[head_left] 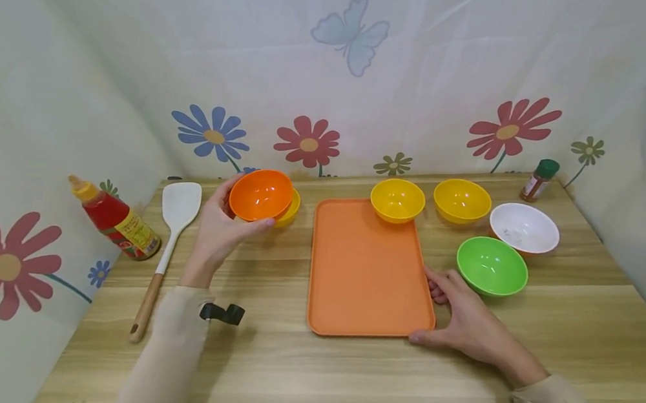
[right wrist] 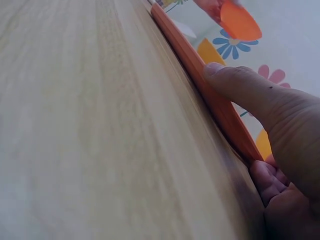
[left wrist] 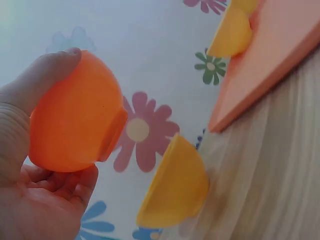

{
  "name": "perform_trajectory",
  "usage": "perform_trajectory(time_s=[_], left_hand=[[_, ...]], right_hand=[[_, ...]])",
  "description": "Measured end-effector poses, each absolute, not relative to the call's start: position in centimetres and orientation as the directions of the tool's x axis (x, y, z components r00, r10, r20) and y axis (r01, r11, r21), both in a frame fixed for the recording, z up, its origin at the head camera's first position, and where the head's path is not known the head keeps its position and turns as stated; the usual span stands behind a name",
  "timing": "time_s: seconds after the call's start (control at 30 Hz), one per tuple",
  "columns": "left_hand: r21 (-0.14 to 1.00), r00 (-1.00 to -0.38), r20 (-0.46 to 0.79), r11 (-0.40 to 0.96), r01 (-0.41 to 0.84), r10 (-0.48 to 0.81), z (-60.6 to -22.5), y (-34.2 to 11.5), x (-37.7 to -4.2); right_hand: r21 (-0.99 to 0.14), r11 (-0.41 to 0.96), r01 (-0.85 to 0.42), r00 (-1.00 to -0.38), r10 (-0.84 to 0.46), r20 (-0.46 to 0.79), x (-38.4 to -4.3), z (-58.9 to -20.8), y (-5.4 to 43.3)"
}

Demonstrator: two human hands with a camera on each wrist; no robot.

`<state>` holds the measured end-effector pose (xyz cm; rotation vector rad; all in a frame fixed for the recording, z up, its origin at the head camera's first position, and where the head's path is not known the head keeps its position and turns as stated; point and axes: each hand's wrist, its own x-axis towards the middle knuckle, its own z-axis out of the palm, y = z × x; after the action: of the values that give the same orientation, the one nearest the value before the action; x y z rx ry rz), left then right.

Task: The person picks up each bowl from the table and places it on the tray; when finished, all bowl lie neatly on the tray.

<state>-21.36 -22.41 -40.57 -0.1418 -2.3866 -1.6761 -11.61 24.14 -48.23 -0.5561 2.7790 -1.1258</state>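
My left hand grips an orange bowl lifted above the table, thumb on its near rim; the left wrist view shows the orange bowl cupped in my palm. A yellow bowl sits just behind it on the wood, the same yellow bowl seen from below. My right hand rests against the right edge of the flat orange tray, thumb at its front corner. In the right wrist view the thumb presses the tray's rim.
Another yellow bowl sits on the tray's far corner. A third yellow bowl, a white bowl and a green bowl stand right. A spatula and sauce bottle lie left; a spice jar stands back right.
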Motion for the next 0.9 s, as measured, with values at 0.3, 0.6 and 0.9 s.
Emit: perform_trajectory(time_s=[0.3, 0.6, 0.9], left_hand=[[0.926, -0.963, 0.268, 0.274, 0.259, 0.006, -39.5, -18.9, -22.8], [0.931, -0.958, 0.282, 0.226, 0.285, 0.046, -38.9, -15.5, -24.1], [0.923, -0.961, 0.269, 0.268, 0.276, 0.063, -38.9, -13.1, -25.5]], right_hand=[[-0.687, 0.660, -0.304, -0.928, -0.369, 0.057, -11.8, -48.4, 24.2], [-0.688, 0.670, -0.280, -0.933, -0.360, 0.029, -11.6, -48.2, 24.2], [-0.690, 0.661, -0.294, -0.930, -0.365, 0.046, -11.7, -48.2, 24.1]])
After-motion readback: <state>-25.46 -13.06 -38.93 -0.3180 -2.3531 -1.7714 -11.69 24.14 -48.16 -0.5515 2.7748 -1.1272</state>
